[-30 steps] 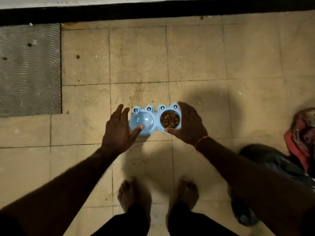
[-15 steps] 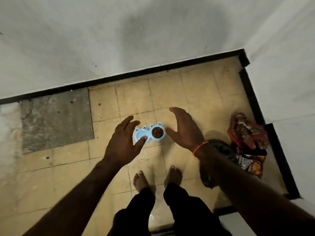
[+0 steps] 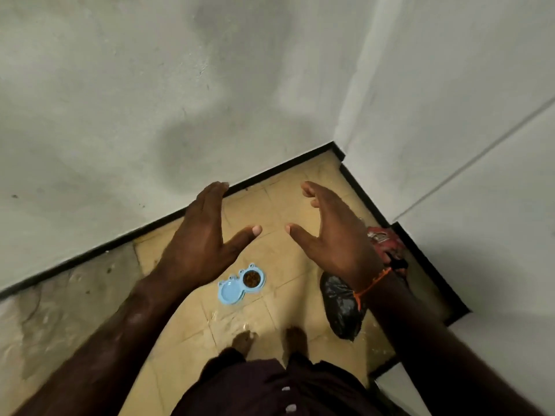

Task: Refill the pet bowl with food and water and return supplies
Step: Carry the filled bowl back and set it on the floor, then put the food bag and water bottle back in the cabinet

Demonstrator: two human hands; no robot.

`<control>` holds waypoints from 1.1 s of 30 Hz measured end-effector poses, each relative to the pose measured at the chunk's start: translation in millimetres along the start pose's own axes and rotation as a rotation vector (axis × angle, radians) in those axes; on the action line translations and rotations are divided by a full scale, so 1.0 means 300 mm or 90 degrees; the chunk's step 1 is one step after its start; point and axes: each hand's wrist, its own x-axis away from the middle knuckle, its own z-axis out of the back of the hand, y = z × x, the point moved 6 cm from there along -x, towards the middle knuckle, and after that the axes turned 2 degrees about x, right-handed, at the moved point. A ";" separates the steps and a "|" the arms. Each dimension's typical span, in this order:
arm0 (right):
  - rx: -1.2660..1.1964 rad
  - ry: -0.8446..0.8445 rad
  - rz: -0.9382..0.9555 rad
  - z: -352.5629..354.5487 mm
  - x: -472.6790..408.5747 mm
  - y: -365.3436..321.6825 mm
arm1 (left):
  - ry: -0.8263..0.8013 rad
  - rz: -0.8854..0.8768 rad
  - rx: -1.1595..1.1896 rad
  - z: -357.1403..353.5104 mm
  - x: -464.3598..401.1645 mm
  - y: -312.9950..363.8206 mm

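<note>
A light blue double pet bowl point(image 3: 231, 292) with frog eyes lies on the tiled floor in front of my bare feet. Its right cup holds brown kibble point(image 3: 251, 278); its left cup looks pale blue and I cannot tell whether it holds water. My left hand point(image 3: 199, 238) hangs well above the bowl, fingers spread, holding nothing. My right hand point(image 3: 333, 232), with an orange thread at the wrist, is also raised and spread, with nothing in it. Neither hand touches the bowl.
A black plastic bag point(image 3: 341, 307) sits on the floor to the right of the bowl. Behind it in the corner lies a red pet food bag point(image 3: 386, 240). A grey ridged mat point(image 3: 60, 310) covers the floor at left. White walls close the corner.
Both hands let go of the bowl and rose away from it. The view pulled up and back, so the bowl now looks small and far below on the floor.
</note>
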 end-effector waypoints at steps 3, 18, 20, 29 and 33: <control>0.009 0.055 -0.037 0.071 0.068 -0.025 | -0.036 -0.054 0.011 0.020 -0.017 0.088; 0.200 0.336 -0.327 0.339 0.443 -0.142 | -0.172 -0.348 0.062 -0.002 -0.090 0.408; 0.218 0.385 -0.368 0.370 0.538 -0.165 | -0.196 -0.400 0.074 -0.033 -0.053 0.486; 0.271 0.546 -0.559 0.477 1.021 -0.222 | -0.326 -0.631 0.160 -0.198 0.211 0.847; 0.289 0.588 -0.657 0.474 1.241 -0.234 | -0.386 -0.723 0.195 -0.273 0.377 0.995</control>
